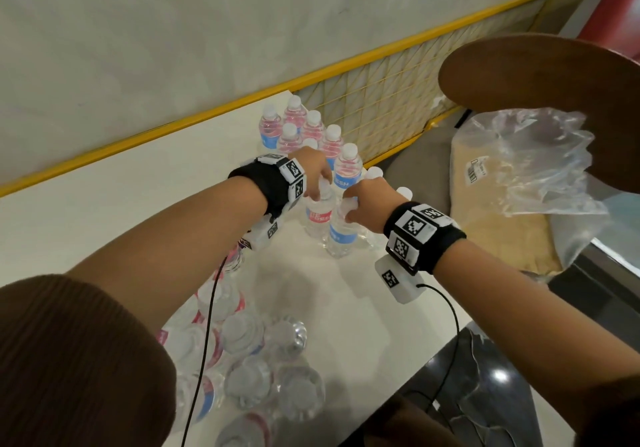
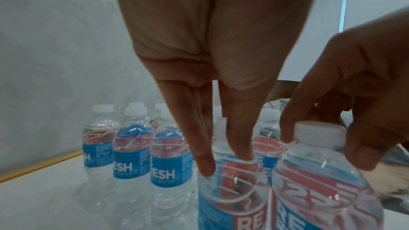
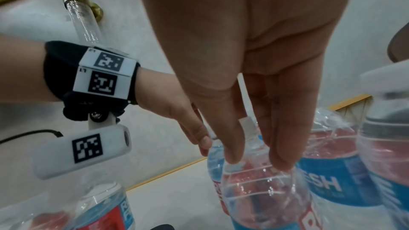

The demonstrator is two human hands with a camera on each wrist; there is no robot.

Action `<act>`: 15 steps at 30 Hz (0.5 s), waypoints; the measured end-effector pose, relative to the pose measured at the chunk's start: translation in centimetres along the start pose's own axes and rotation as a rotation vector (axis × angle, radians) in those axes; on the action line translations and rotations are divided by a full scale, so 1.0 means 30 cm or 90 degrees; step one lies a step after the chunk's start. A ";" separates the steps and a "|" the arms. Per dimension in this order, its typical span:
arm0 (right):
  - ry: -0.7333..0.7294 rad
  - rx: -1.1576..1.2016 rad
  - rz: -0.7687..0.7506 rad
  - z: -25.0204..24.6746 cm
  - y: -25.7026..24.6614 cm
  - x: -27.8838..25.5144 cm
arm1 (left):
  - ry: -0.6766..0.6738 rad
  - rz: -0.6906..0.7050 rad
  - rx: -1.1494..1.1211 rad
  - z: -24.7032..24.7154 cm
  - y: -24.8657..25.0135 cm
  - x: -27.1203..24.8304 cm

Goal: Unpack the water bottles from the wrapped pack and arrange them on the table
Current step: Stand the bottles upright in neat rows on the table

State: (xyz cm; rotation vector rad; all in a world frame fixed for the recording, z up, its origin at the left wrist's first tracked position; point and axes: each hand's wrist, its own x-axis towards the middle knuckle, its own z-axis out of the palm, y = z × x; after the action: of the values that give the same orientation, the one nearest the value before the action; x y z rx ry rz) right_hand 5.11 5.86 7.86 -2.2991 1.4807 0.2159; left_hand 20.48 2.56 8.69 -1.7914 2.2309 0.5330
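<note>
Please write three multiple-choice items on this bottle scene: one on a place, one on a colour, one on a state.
1. Where does the arranged group of bottles stand?
A. by the yellow-framed mesh panel
B. on the round wooden table
C. on the floor

2. What colour are the bottle caps?
A. blue
B. white
C. red

3. What does the left hand do?
A. lies flat on the table
B. grips a bottle's top
C. hangs idle

Answers:
1 A, head view shows them beside the panel.
2 B, all visible caps are white.
3 B, its fingers curl round the neck.
</note>
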 end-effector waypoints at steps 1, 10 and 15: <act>0.000 -0.002 0.003 0.000 -0.003 0.002 | 0.017 -0.006 -0.012 0.006 0.002 0.000; 0.035 0.102 0.021 0.018 -0.004 -0.022 | 0.080 -0.003 -0.149 0.060 -0.030 0.005; 0.067 0.081 0.018 -0.005 -0.004 -0.036 | 0.105 -0.037 -0.184 0.062 -0.074 0.006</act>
State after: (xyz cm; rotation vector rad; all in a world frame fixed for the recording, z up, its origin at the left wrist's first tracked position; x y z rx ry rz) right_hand 4.73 6.75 8.38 -2.2196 1.5327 0.0078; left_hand 22.52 2.76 6.62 -2.1035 2.2969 0.7547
